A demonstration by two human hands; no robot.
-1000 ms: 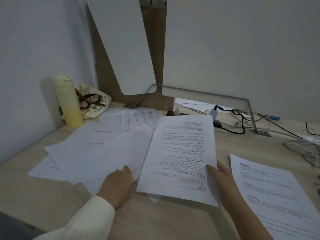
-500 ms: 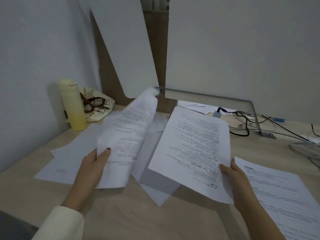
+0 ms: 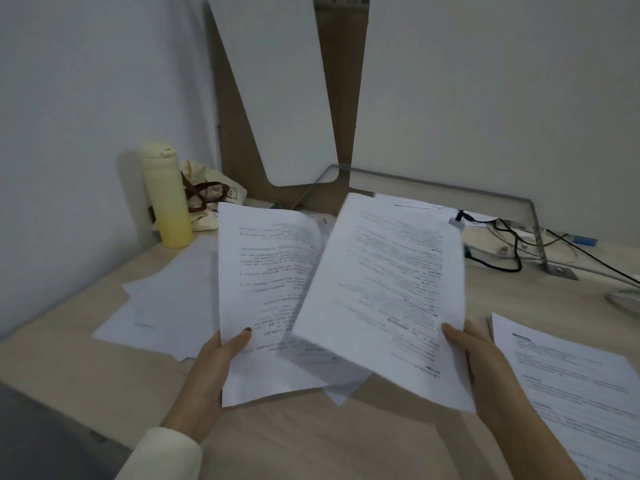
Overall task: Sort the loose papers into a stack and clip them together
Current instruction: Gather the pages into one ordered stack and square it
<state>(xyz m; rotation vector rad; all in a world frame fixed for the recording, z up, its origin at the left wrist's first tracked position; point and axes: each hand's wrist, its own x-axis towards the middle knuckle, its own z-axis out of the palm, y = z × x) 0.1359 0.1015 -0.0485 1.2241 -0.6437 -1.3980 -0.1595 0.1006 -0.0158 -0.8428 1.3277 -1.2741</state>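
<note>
Desk [image 3: 104, 375]: light wood surface that spans the lower half of the frame and carries every item listed below.
White board [image 3: 277, 98]: leans against the back wall at upper centre, with its rounded lower end near the desk.
Loose papers [image 3: 166, 306]: several overlapping sheets that lie flat on the desk at centre left, fanned and not aligned.
Right sheet [image 3: 388, 296]: printed page raised off the desk at centre. It is tilted, and its left edge overlaps the left sheet.
Left sheet [image 3: 263, 289]: printed page raised just left of centre, with its upper right corner curling.
Printed page [image 3: 571, 393]: lies flat on the desk at lower right, apart from the other papers.
Metal frame [image 3: 450, 188]: thin grey bar at the back of the desk, right of centre.
Right hand [image 3: 481, 362]: pinches the right sheet near its lower right corner, thumb on the printed face. The fingers underneath are hidden.
Left hand [image 3: 211, 368]: pinches the left sheet at its lower left edge, thumb on top. A cream sleeve [image 3: 162, 455] covers the wrist.
Bottle [image 3: 166, 199]: pale yellow, upright, at the left rear of the desk.
Cloth bag [image 3: 211, 192]: cream with brown straps, touching the bottle on its right.
Cables [image 3: 509, 244]: black leads looped on the desk at right rear.
</note>
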